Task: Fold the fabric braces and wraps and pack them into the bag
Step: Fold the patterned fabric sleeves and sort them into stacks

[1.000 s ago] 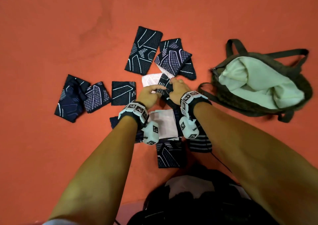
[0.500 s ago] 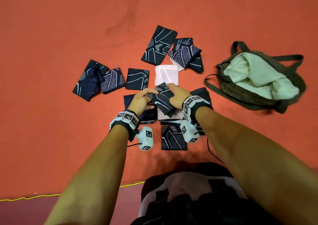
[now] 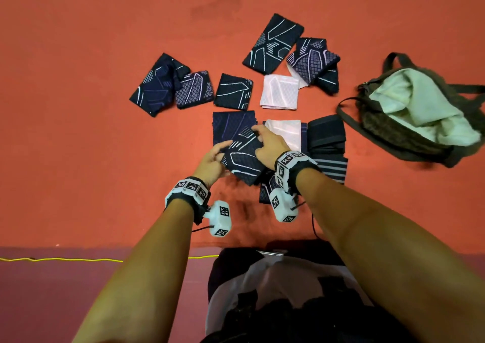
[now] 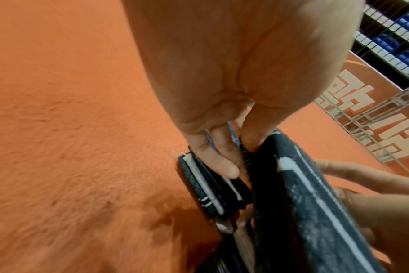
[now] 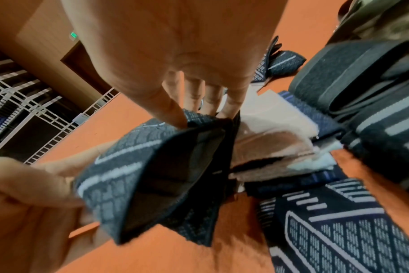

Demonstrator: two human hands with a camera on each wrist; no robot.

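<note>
Both hands hold one dark patterned brace [image 3: 242, 159] just above the orange floor, over a small pile of folded pieces. My left hand [image 3: 214, 160] pinches its left edge, thumb against fingers [image 4: 222, 162]. My right hand [image 3: 267, 145] pinches its far right corner between thumb and fingers [image 5: 175, 110]; the brace [image 5: 152, 175] hangs open like a sleeve. The olive bag [image 3: 409, 135] lies open at the right with a pale green cloth [image 3: 425, 106] inside. Several folded dark braces [image 3: 274, 43] and a white one [image 3: 280, 94] lie spread on the floor beyond my hands.
Under and beside my hands lie a white folded piece [image 3: 287, 132], a black strap wrap [image 3: 326, 132] and a striped wrap [image 3: 332, 169]. A yellow cord [image 3: 60, 258] runs along the floor seam at the left. My knees fill the bottom of the head view.
Both hands have drawn the dark brace back toward me, off the far pieces and over the near pile. The head view has tilted back, so more near floor shows.
</note>
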